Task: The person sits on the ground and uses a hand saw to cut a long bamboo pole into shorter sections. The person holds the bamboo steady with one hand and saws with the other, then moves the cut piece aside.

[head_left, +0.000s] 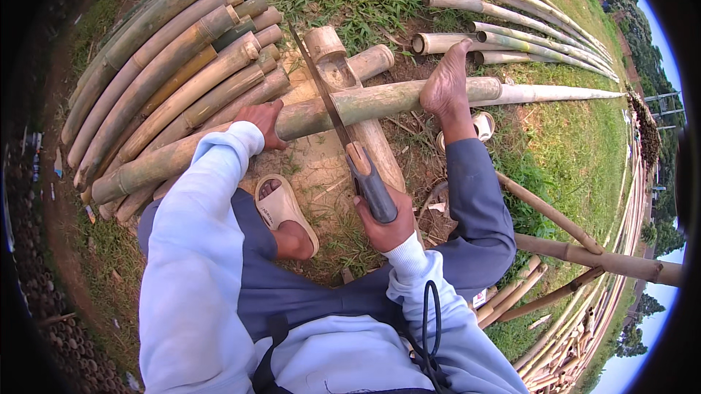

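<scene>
A thick bamboo pole (pixel 394 100) lies across a bamboo cutting rest (pixel 376 142), running left to right in front of me. My left hand (pixel 264 120) is wrapped over the pole, left of the blade. In my right hand (pixel 385 222) is a handsaw (pixel 319 83), gripped by its dark handle. Its long blade points away from me and crosses the pole by the rest; how deep it sits I cannot tell. My bare right foot (pixel 445 87) presses on the pole farther right. The other foot, in a beige sandal (pixel 286 211), stands on the ground.
Several cut bamboo lengths (pixel 175 65) are stacked at the left. More long poles (pixel 518 14) lie on the grass at the far right. A bamboo frame (pixel 562 248) stands at my right, beside a long pile of thin poles (pixel 577 335). An empty sandal (pixel 483 126) lies behind my raised leg.
</scene>
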Available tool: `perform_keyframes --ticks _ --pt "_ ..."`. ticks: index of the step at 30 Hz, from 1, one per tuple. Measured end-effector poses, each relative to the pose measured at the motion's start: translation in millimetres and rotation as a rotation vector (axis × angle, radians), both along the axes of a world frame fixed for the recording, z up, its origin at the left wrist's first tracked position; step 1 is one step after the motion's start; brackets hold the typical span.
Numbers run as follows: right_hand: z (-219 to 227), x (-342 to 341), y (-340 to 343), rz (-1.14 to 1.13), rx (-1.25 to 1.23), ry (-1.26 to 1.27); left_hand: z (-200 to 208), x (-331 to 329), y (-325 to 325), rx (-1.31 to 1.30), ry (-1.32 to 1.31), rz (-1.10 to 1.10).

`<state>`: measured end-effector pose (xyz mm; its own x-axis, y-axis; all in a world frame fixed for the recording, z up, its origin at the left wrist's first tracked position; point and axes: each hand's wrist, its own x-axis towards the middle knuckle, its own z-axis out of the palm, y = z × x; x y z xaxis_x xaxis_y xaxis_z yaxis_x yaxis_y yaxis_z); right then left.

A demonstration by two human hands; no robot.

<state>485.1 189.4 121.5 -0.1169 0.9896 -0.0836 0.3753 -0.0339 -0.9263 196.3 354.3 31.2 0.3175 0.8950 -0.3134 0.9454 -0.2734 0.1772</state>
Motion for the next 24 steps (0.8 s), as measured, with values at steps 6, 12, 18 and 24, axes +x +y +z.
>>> perform_keyframes --ticks 6,12,18,24 --pt "11 34 -90 -0.053 -0.106 -0.056 2 -4 1 -0.039 0.019 0.005" --pt "45 48 -126 -0.043 -0.008 -0.168 3 -3 -2 -0.029 0.016 0.010" --pt "-23 -11 41 -0.033 0.019 0.026 -2 1 -10 -0.063 0.007 0.041" --pt "-36 -8 48 -0.018 0.011 0.065 -7 4 -12 -0.074 0.004 0.042"
